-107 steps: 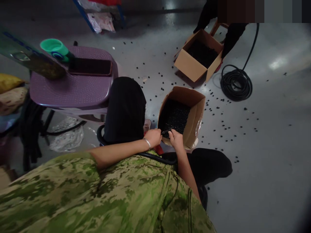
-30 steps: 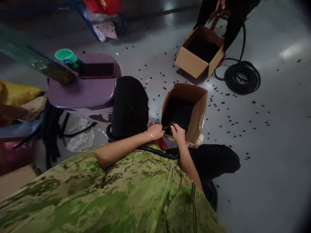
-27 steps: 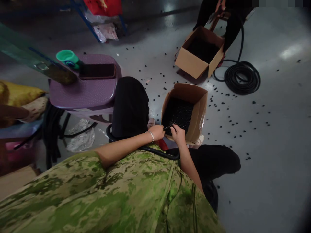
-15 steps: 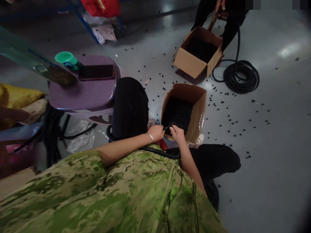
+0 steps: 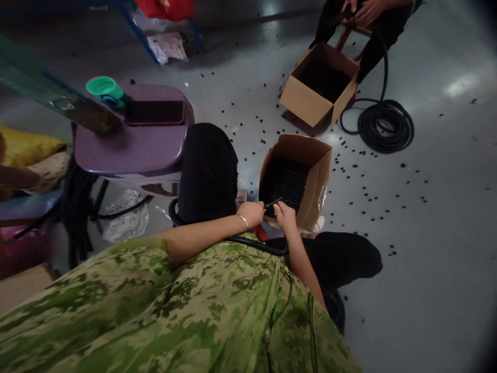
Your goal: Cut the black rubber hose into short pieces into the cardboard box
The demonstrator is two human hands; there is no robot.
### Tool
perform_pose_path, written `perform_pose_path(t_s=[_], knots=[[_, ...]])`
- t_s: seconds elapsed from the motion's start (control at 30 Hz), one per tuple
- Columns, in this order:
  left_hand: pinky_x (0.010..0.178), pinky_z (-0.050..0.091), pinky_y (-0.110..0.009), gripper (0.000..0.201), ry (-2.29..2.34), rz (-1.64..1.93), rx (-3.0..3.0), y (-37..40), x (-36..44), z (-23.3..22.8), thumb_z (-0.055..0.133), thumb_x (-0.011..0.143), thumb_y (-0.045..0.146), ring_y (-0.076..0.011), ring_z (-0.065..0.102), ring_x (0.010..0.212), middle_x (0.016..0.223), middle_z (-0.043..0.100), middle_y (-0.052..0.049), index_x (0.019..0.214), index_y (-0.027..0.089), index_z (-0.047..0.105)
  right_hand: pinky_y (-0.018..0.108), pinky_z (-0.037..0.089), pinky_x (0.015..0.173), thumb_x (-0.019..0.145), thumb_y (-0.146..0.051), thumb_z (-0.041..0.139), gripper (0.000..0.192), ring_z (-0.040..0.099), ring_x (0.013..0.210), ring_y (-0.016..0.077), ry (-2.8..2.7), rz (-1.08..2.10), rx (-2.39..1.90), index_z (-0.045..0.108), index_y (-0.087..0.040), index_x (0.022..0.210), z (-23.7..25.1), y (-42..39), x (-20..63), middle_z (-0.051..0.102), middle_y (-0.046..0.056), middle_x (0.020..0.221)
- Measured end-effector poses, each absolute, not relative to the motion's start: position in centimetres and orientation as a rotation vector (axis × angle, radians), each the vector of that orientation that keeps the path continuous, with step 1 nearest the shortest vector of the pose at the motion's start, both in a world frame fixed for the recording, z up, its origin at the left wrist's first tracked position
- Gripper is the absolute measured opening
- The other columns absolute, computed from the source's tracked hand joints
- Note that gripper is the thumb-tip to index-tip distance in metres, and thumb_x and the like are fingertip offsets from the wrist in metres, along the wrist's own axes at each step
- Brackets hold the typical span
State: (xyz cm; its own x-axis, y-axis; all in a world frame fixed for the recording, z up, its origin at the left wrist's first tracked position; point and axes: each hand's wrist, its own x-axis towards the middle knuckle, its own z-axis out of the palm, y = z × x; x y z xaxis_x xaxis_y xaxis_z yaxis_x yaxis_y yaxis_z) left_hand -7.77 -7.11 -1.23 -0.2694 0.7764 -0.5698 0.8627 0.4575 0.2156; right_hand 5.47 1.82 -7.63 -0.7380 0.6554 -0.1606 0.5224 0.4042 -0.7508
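My left hand [image 5: 251, 213], with a silver bracelet at the wrist, grips a small cutting tool [image 5: 273, 202] whose blades point right. My right hand [image 5: 285, 216] pinches the end of a black corrugated hose [image 5: 254, 244] that curves across my lap. Both hands meet at the near rim of an open cardboard box [image 5: 315, 178] filled with small black cut pieces [image 5: 285, 180]. My knees, in black trousers, flank the box.
Black pieces litter the grey floor. A second cardboard box [image 5: 308, 103] and a coiled black hose [image 5: 384, 126] lie farther off, by another person's hands [image 5: 365, 9]. To the left stands a purple plastic stool [image 5: 132, 147] with a green cup [image 5: 104, 89] and a dark phone [image 5: 155, 112].
Both hands have stayed at the box rim with tool and hose; only the view has shifted a little. The other person's hands now show at the top.
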Motion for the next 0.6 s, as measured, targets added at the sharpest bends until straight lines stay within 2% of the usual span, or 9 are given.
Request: perform_pose_path(t_s=[0.37, 0.5, 0.6], knots=[[0.076, 0.052, -0.037, 0.034, 2.086, -0.16, 1.392, -7.0, -7.8, -1.7, 0.034, 0.097, 0.032, -0.0296, 0.069, 0.092, 0.099, 0.069, -0.021, 0.107, 0.009, 0.057, 0.021, 0.036, 0.058, 0.094, -0.038, 0.038, 0.034, 0.053, 0.056, 0.0129, -2.433, 1.241, -1.121, 0.06, -0.019, 0.077, -7.8, 1.7, 5.3, 0.06, 0.0, 0.062], [0.079, 0.052, -0.038, 0.034, 2.077, -0.144, 1.359, -6.9, -8.2, -1.2, 0.038, 0.095, 0.033, -0.0296, 0.068, 0.094, 0.1, 0.069, -0.021, 0.106, 0.009, 0.059, 0.02, 0.037, 0.06, 0.096, -0.035, 0.038, 0.032, 0.056, 0.059, 0.0132, -2.474, 1.182, -1.157, 0.063, -0.018, 0.085, -7.7, 1.6, 5.0, 0.063, 0.001, 0.065], [0.081, 0.051, -0.035, 0.034, 2.085, -0.17, 1.312, -6.7, -8.5, -0.5, 0.04, 0.094, 0.034, -0.0282, 0.068, 0.096, 0.1, 0.07, -0.02, 0.105, 0.01, 0.062, 0.02, 0.038, 0.063, 0.096, -0.033, 0.04, 0.029, 0.06, 0.067, 0.0142, -2.584, 1.049, -1.139, 0.066, -0.018, 0.094, -7.5, 1.5, 4.9, 0.068, 0.003, 0.075]])
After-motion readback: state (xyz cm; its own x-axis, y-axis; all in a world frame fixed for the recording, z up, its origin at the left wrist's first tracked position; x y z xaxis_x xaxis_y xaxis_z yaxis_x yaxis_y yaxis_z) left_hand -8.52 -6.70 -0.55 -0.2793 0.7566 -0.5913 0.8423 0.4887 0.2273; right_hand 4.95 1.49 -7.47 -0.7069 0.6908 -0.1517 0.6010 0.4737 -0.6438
